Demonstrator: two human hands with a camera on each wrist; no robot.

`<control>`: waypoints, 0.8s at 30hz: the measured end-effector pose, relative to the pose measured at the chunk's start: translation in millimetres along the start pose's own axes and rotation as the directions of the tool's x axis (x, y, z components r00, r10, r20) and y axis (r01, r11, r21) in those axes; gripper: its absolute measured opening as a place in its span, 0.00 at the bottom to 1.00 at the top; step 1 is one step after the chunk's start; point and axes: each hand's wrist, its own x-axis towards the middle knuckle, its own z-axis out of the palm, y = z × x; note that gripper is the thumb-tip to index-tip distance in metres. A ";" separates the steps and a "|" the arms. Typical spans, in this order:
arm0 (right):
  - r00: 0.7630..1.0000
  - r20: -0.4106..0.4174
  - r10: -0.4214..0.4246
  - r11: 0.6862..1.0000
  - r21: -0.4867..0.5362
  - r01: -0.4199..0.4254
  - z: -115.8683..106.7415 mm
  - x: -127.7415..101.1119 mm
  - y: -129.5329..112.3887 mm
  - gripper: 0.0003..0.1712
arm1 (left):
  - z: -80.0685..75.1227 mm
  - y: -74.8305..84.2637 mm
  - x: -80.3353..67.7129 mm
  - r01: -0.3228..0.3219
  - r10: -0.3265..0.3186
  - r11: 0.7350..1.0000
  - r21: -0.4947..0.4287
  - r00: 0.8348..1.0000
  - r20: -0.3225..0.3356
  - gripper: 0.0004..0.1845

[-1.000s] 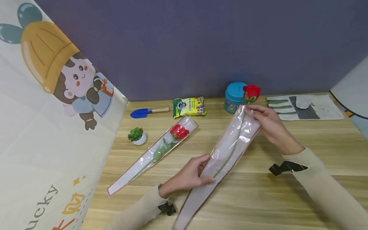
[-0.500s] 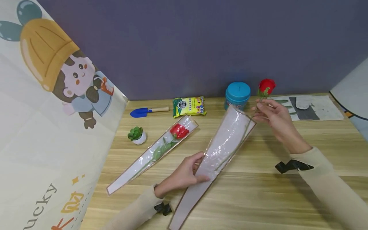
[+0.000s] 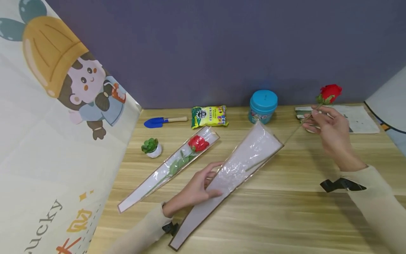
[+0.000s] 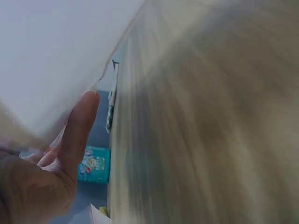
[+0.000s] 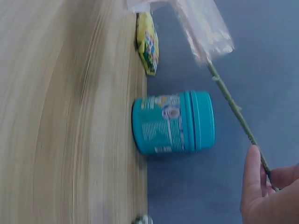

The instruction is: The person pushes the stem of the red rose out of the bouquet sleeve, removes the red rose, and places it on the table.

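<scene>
A red rose (image 3: 330, 93) on a long thin stem (image 3: 295, 131) is pinched just below the bloom by my right hand (image 3: 317, 118), raised above the table at the right. The stem's lower end lies inside the mouth of a clear plastic sleeve with a white backing (image 3: 244, 160), flat on the wooden table (image 3: 301, 211). My left hand (image 3: 203, 181) holds the sleeve's left edge near its middle, thumb on top. The right wrist view shows the stem (image 5: 233, 109) leaving the sleeve (image 5: 201, 23) toward my fingers (image 5: 254, 186). A finger (image 4: 79, 130) against the sleeve (image 4: 46, 56) fills the left wrist view.
A second rose in its sleeve (image 3: 172, 167) lies to the left, beside a small potted succulent (image 3: 151, 148). Along the purple back wall sit a blue trowel (image 3: 160, 122), a yellow-green bag (image 3: 209, 116), a teal jar (image 3: 263, 107) and a pair of gloves (image 3: 358, 120). A cartoon panel (image 3: 47, 106) stands at the left.
My right hand has moved right and back, drawing the rose most of the way out of the sleeve. My left hand and the sleeve shifted slightly left.
</scene>
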 end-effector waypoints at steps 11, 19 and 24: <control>0.971 -0.202 -0.124 0.992 -0.007 0.125 -45.5 -4.4 -25.9 0.16 | -13.8 -8.9 -13.1 0.019 -0.018 0.995 0.102 1.000 -0.003 0.45; 0.903 -0.390 -0.180 0.973 -0.207 0.105 -75.8 -8.5 -40.6 0.22 | -18.3 -14.3 -18.0 0.053 -0.053 0.997 0.052 0.999 -0.004 0.44; 0.941 -0.316 -0.124 0.951 -0.307 0.022 -82.9 -15.2 -34.9 0.17 | -19.9 -18.6 -16.6 0.091 -0.091 0.995 0.029 0.996 -0.024 0.45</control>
